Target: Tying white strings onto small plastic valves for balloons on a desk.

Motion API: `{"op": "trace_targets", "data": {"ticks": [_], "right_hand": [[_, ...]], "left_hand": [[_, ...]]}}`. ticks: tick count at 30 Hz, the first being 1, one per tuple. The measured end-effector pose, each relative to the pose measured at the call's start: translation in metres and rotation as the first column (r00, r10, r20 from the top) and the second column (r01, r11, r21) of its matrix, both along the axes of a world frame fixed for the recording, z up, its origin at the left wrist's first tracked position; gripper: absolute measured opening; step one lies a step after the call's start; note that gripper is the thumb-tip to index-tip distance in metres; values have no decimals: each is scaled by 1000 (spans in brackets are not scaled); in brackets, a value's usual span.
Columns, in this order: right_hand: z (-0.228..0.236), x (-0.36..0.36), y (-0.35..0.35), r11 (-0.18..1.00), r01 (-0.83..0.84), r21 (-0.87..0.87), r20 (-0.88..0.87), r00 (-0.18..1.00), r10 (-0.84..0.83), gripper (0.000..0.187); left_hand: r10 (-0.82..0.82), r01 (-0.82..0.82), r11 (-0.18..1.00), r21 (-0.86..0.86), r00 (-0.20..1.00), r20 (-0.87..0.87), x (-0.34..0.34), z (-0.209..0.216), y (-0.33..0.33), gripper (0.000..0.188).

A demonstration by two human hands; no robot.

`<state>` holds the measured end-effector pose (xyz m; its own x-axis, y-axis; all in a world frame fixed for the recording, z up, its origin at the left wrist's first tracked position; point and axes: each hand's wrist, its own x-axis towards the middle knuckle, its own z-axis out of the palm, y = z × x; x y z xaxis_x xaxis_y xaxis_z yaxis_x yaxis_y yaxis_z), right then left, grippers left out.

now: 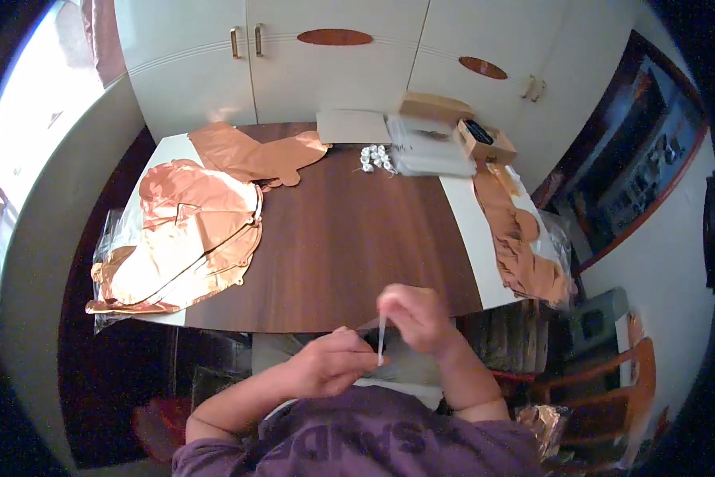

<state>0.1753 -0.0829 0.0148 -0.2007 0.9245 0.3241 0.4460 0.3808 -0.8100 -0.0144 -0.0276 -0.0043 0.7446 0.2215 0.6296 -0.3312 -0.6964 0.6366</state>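
- Head view, lower centre of the frame: a person in a purple top [468,441] stretches a thin whitish strip [382,340] upright between two hands, just beyond the near edge of a dark brown table [357,230] with white ends.
- The left hand [333,364] pinches the strip's lower end between thumb and fingers; the right hand [418,316], slightly blurred and higher in the frame, grips its upper end with curled fingers.
- Left of the frame: a large, shiny copper-coloured foil shape [190,226] lies flat on the table, near a second foil piece [254,157] at upper left.
- Right of the frame: crumpled copper-coloured foil [504,230] covers the white table end.
- Upper centre to upper right: small white bundles [375,158] sit just beside clear plastic packets [433,151], with an uncovered cardboard box [496,149] to their right.
- Behind the table: cream cabinets [333,75].
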Motion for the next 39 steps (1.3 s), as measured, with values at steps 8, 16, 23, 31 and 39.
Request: {"op": "trace_targets", "data": {"ticks": [8, 16, 23, 31, 39], "right_hand": [[-10, 1, 9, 992, 78, -102, 28, 997, -75, 11], [-26, 4, 10, 999, -27, -22, 120, 992, 30, 11], [-16, 1, 5, 997, -33, -74, 110, 993, 41, 10], [-41, 3, 10, 994, -61, -93, 135, 988, 73, 17], [-39, -7, 5, 977, -204, 65, 249, 951, 182, 12]], "left_hand": [[115, -115, 993, -12, 992, -43, -2, -1, 3, 25], [211, -212, 977, -9, 976, -51, -2, 3, 16, 20], [101, -102, 993, -58, 995, -17, -5, 4, 14, 22], [161, -161, 982, -102, 987, -8, -4, 8, 19, 20], [331, -333, 943, 3, 938, -104, -5, 18, 32, 23]]}}
